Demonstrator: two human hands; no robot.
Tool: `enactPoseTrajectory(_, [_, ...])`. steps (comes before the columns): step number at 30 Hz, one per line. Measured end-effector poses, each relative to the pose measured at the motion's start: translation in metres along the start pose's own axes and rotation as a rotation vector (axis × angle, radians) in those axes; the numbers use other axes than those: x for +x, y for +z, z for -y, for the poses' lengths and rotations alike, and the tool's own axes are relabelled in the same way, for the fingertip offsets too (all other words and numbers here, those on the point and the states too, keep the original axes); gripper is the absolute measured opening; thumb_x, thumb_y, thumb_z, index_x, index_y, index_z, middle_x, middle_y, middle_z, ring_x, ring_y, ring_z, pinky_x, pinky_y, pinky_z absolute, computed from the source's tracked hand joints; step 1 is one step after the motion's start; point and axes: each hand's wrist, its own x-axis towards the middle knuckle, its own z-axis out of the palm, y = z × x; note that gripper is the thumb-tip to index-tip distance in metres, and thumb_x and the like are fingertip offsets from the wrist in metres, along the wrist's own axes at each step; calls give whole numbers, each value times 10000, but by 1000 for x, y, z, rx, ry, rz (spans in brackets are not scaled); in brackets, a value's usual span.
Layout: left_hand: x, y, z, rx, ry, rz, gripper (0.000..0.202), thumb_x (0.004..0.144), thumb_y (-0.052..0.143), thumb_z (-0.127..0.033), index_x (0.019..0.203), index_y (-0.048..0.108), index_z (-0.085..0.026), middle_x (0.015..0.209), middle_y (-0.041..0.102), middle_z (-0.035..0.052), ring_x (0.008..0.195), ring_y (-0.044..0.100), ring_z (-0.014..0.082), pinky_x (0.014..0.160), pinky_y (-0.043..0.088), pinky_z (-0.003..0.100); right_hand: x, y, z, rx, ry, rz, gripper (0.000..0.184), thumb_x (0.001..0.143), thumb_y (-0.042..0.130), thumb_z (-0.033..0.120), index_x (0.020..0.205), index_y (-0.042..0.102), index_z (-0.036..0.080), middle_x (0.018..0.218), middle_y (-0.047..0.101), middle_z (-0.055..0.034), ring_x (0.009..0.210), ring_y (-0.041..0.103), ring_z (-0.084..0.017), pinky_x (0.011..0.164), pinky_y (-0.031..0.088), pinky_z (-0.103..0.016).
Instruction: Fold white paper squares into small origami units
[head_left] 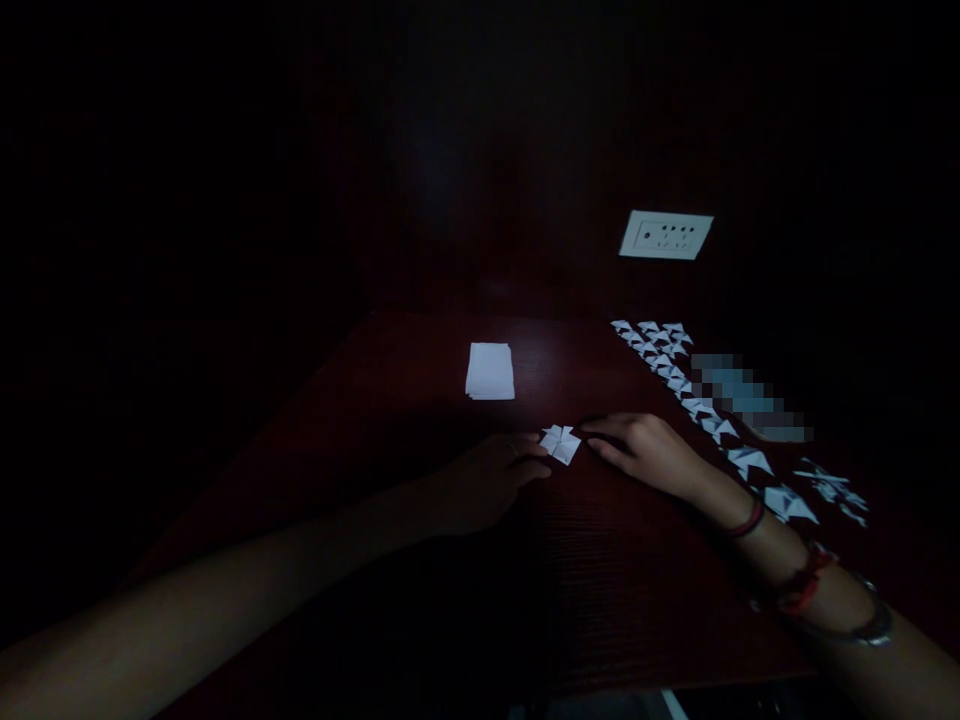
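A small white piece of folded paper (561, 445) lies on the dark red table (420, 400), with creases meeting near its middle and pointed flaps around. The fingertips of my left hand (499, 480) hold its left edge; a ring shows on one finger. Just right of the paper is my right hand (649, 450), its thumb and forefinger apart and holding nothing. Its other fingers are partly hidden. Beyond my left hand rests a stack of white paper sheets (490, 372).
Several small folded paper pieces (675, 380) run in rows along the right side. Beside them are a blurred-out flat object (750, 398) and a cluster of thin paper shapes (832, 488). A white wall socket (666, 236) is at the back right. The surroundings are very dark.
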Motion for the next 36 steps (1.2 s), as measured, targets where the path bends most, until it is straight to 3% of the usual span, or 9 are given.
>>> enactPoseTrajectory(4, [-2,0,-1,-8,-23,33,462,773,365,-45,1216,340,-174,1256,354,84,1177,308,189,971,305,365,0,-2,9,63,-51,-43,305,850,397,278,1100,545,185,1009,610,-48,876,574,-156,780,442,-271])
enactPoseTrajectory(9, [-3,2,1,35,-86,-36,541,766,398,-65,1276,261,-180,1350,213,95,1248,169,231,990,247,426,2,2,13,75,-96,52,300,840,427,289,1108,548,229,890,602,-36,771,573,-142,709,441,-256])
enactPoseTrajectory(11, [-4,2,3,43,-83,-43,523,780,409,-98,1275,262,-177,1333,258,93,1252,155,237,991,232,446,2,4,12,83,-105,65,288,831,445,283,1089,564,235,865,590,-33,754,567,-137,695,436,-248])
enactPoseTrajectory(17, [-2,3,5,32,-9,-19,410,807,398,-128,1210,369,-191,1191,441,62,1198,269,215,988,246,427,3,7,13,156,-140,68,288,820,469,295,1082,570,230,851,563,-33,741,549,-127,683,425,-241])
enactPoseTrajectory(23, [-2,4,6,51,69,-32,427,813,398,-118,1225,358,-221,1320,284,75,1237,201,233,992,233,438,2,5,18,209,-167,82,314,811,483,311,1101,555,217,841,545,-38,713,534,-127,657,424,-247])
enactPoseTrajectory(29, [-3,3,4,19,20,24,439,814,392,-111,1236,355,-228,1249,386,62,1136,358,205,944,314,389,1,-1,19,239,-172,78,283,819,476,293,1075,571,218,833,540,-35,718,528,-123,654,420,-238])
enactPoseTrajectory(36, [-3,4,4,44,-24,28,442,798,428,-147,1219,388,-274,1237,376,55,1073,404,214,890,357,386,1,0,18,187,-195,144,274,836,442,297,1054,584,212,844,550,-43,727,534,-130,664,417,-246])
